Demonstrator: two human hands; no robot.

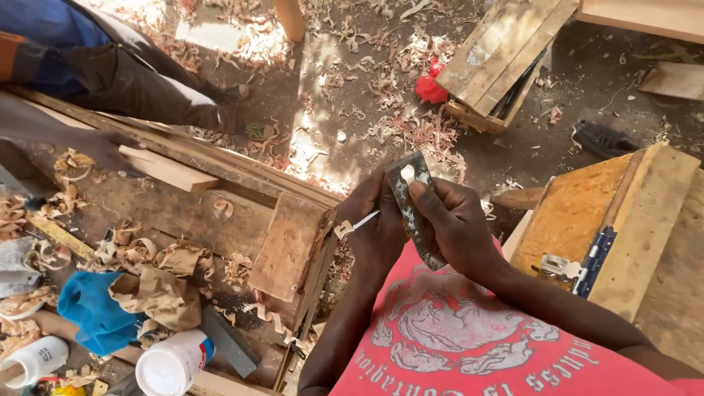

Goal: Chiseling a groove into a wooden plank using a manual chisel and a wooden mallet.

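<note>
Both of my hands hold a flat grey metal blade (411,192) in front of my chest, with a pale blob of glue or paste near its top end. My left hand (374,227) grips the blade's left edge and also pinches a thin white stick (357,224) that points to the left. My right hand (455,220) wraps around the blade's right edge, thumb pressed on its face. My red printed shirt fills the bottom of the view.
A worn wooden workbench (169,213) on the left carries wood shavings, a blue cloth (92,308), brown paper, white bottles (172,363) and a wood block (286,246). Another person (110,73) stands beyond it, a hand on a plank. Wooden boxes (616,227) sit at right.
</note>
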